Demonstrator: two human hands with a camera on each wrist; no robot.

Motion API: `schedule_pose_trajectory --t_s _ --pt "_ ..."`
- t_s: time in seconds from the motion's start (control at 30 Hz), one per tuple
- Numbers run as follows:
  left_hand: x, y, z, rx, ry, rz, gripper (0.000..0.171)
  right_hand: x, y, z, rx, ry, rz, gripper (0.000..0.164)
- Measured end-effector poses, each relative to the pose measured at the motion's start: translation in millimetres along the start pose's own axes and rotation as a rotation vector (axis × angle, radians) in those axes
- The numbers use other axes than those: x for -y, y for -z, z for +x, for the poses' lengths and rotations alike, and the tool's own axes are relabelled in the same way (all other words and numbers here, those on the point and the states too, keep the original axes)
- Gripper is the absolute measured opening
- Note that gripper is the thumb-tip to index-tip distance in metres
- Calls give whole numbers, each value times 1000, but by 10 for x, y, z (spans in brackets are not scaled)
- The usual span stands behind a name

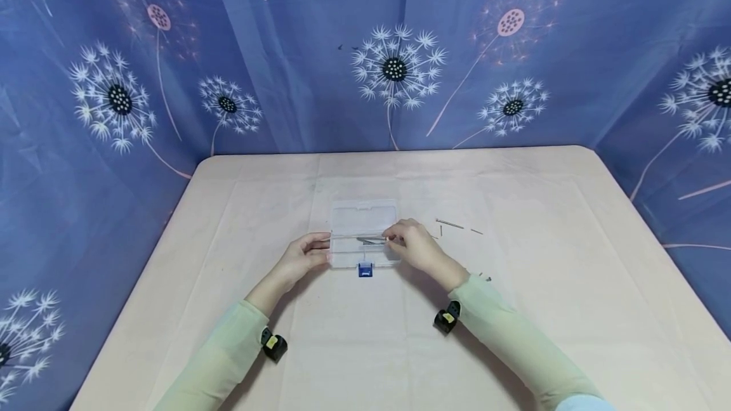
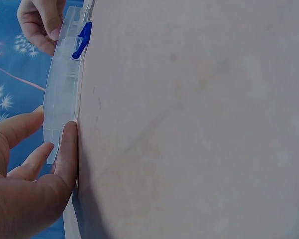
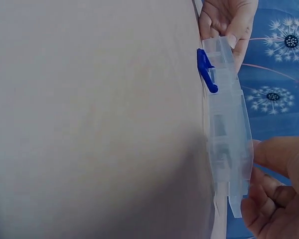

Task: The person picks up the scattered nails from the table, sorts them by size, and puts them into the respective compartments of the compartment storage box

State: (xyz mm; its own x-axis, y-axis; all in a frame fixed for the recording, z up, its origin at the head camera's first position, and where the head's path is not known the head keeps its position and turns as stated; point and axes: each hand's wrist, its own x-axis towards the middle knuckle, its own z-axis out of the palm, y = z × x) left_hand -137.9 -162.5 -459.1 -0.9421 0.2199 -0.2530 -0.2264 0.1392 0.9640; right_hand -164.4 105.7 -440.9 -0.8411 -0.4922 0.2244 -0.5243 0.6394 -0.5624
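Note:
A clear plastic box (image 1: 348, 260) with compartments and a blue latch (image 1: 365, 270) lies on the table, its lid (image 1: 364, 215) tipped back at the far side. My left hand (image 1: 302, 257) holds the box's left end, thumb at the near side and fingers farther back; the left wrist view shows this hand (image 2: 35, 174) around that end. Over the right end, my right hand (image 1: 415, 245) pinches the end of a thin metal nail (image 1: 374, 238) above the compartments. Another slim metal piece (image 1: 374, 243) shows beside it. In the right wrist view the box (image 3: 226, 134) partly hides the right fingertips.
To the right of the box lie a long nail (image 1: 450, 224) and a few shorter thin pieces (image 1: 476, 231). Small dark bits (image 1: 488, 279) lie beside the right forearm. A blue dandelion-print cloth (image 1: 320, 81) hangs behind the pale covered table (image 1: 274, 189).

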Motion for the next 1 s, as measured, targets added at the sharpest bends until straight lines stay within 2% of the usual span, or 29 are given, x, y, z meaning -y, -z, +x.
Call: schedule_pose_trajectory --t_s 0.4,0.73,1.0 --pt "-6 -12 0 -12 -1 10 54 -54 154 -209 -39 19 4 19" --pt "-27 -2 6 -8 -15 13 54 -154 401 -397 -22 -35 -24 20" --pt "-33 -32 -7 -1 -7 8 54 -317 547 -584 -25 -64 -86 19"
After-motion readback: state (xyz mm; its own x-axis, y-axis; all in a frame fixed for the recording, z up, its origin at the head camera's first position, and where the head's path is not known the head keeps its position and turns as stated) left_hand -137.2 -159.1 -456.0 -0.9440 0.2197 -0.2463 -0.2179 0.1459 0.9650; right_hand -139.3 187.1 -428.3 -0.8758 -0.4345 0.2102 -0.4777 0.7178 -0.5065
